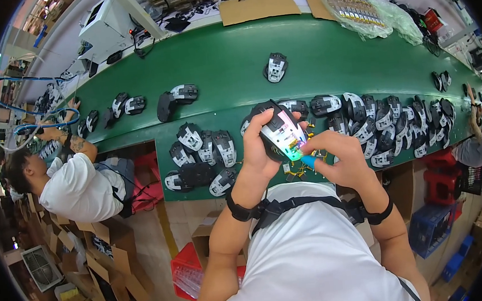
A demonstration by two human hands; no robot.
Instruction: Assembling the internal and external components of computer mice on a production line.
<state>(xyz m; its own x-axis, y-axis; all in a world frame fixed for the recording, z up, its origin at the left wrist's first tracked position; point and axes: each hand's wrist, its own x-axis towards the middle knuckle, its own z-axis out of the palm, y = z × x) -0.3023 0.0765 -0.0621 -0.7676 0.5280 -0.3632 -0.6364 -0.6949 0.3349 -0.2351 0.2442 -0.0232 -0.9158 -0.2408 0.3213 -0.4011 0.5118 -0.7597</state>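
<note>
My left hand [257,152] is wrapped round a black and white computer mouse [280,126], held tilted above the bench. Coloured light glows from the mouse's lower end, and its inner parts show there. At that glowing end my right hand [340,155] has its thumb and fingers drawn together. A blue cover [308,161] sits on its thumb tip. Whatever lies between those fingertips is too small to make out. Small yellow and dark parts [295,176] are scattered on the bench below my hands.
Several mice [225,147] lie left of my hands; a larger group [384,119] spreads to the right. On the green bench [217,67] ahead sits a single mouse [276,67]. Cardboard [258,7] and a bagged tray of parts [354,8] lie behind. Co-workers sit at both sides.
</note>
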